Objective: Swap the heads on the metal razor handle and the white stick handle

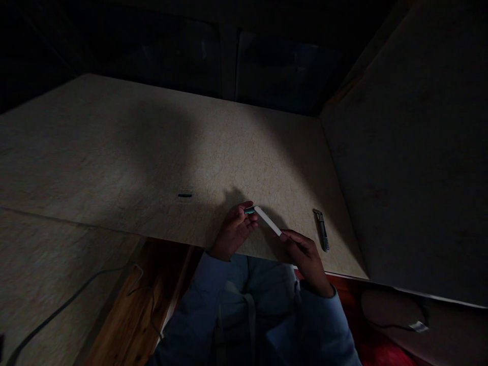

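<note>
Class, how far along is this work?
Done: nothing visibly finished. In hand: the left hand holds a small teal piece near the white strip in the right hand. Possibly remaining: the small dark piece and slim tool, both untouched on the table.

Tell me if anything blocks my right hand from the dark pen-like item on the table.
Nothing visible stands between your right hand and the dark pen-like item. The hand's white strip points away from it, toward your left hand.

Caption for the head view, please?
In dim light, the left hand holds a small green piece against a white strip in the right hand.
</note>
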`<action>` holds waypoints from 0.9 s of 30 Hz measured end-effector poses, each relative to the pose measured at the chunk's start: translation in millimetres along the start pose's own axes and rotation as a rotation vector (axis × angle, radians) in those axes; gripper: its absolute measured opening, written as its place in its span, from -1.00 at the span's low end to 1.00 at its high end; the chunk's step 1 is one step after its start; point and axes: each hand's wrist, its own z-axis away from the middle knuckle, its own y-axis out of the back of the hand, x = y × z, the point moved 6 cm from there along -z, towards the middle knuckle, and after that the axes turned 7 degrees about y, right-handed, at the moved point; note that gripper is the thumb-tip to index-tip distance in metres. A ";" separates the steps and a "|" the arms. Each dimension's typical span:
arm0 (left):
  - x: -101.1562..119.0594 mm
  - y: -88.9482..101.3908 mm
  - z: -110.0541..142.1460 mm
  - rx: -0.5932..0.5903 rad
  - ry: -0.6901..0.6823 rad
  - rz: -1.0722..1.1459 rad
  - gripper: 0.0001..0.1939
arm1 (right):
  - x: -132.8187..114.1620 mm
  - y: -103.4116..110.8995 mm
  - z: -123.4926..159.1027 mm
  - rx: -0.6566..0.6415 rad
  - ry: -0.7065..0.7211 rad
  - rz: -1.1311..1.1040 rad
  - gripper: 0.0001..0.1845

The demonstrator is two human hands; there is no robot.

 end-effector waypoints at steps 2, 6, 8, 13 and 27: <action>0.5 0.5 -0.1 0.004 -0.006 0.010 -0.60 | -0.1 3.0 1.7 0.005 0.000 -0.009 -0.69; 0.2 -0.4 0.4 0.010 0.011 0.006 -0.63 | 0.4 3.4 3.2 -0.011 -0.011 0.012 -0.69; 0.0 -0.9 0.5 0.010 0.016 0.003 -0.64 | 0.5 2.3 2.6 -0.016 -0.011 0.020 -0.69; -1.0 -0.4 -0.6 0.002 0.025 -0.009 -0.64 | 0.3 0.3 -0.6 -0.022 0.010 0.053 -0.68; 0.6 -3.0 0.6 -0.002 0.010 -0.006 -0.69 | -5.5 -0.4 -3.8 0.056 0.089 0.120 -0.67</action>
